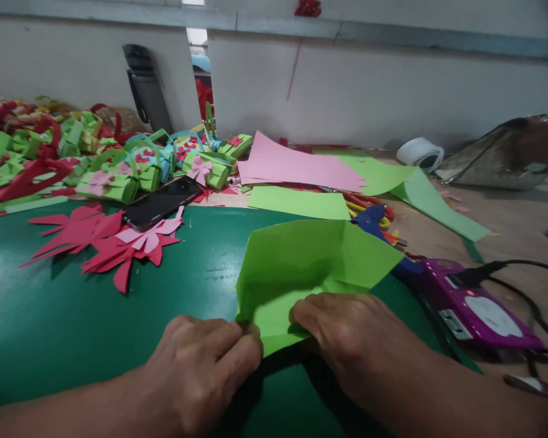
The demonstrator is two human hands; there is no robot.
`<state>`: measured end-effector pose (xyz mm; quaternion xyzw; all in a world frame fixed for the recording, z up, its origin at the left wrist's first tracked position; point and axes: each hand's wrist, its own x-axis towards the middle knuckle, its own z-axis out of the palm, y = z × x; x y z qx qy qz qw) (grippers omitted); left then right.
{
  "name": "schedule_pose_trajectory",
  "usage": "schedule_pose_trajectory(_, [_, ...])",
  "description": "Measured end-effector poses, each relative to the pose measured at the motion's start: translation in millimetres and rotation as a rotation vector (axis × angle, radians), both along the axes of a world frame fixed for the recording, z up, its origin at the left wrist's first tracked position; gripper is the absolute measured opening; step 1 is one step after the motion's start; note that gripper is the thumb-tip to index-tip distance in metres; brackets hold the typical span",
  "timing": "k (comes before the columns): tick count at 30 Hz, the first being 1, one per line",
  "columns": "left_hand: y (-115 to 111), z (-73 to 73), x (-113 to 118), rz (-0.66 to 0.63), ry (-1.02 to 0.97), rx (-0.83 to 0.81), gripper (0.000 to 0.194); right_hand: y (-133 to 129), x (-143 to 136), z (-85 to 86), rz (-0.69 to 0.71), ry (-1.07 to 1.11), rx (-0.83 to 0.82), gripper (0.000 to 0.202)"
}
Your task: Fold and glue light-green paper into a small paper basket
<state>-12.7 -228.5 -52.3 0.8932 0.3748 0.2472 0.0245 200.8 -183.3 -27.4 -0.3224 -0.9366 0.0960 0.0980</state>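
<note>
A partly folded sheet of green paper (296,252), with raised walls at the back and sides, is held above the green mat (201,261). My left hand (205,359) pinches its near left corner between thumb and fingers. My right hand (342,328) is closed on the near edge, its fingers curled over the inside and the thumb hidden beneath. Left of the paper lie red paper flower cut-outs (86,228) and a pink cut-out (150,236), partly under a black phone (162,201).
Small green paper bags (210,170) with flowers are heaped at the back left, near a dark bottle (148,85). Pink sheets (296,164) and green sheets (301,202) lie behind. A blue glue gun (372,222), purple power strip (477,307), cables and a white tape roll (420,154) are at right.
</note>
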Motion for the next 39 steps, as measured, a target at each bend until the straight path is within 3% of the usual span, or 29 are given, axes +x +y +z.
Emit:
schedule_pose_trajectory(4, [-1,-11.8,-1,0.049,-0.04,-0.083,0.023,1,4,-0.4,-0.024,-0.027,-0.057,0.025])
schedule_pose_trajectory(8, [-2,-22.4,-1,0.127,0.007,-0.058,0.032,2,5,0.6,-0.032,-0.042,-0.088,0.026])
schedule_pose_trajectory(14, [-4,-24.5,-1,0.17,0.057,-0.002,0.043,3,2,1.3,-0.029,-0.077,-0.122,0.022])
schedule_pose_trajectory(17, [-4,-24.7,1,0.2,0.072,0.028,0.042,3,0,1.9,-0.02,-0.129,-0.044,0.026])
schedule_pose_trajectory(22, [-4,-24.1,7,0.291,0.119,0.073,0.044,5,-8,6.9,-0.02,-0.267,0.089,0.028])
schedule_pose_trajectory(28, [-3,-24.1,9,0.339,0.19,0.066,0.048,6,-25,20.1,-0.069,-0.429,0.068,0.023])
schedule_pose_trajectory(33, [-11,-11.6,11,0.244,0.218,0.162,0.039,6,-29,21.9,-0.078,-0.451,0.084,0.021])
schedule_pose_trajectory(37, [-26,-0.8,17,0.245,0.19,0.316,0.027,6,-28,15.9,-0.057,-0.44,0.102,0.02])
schedule_pose_trajectory(39, [-27,-0.1,21,0.183,0.229,0.351,0.021,6,-26,12.2,-0.02,-0.403,0.109,0.017])
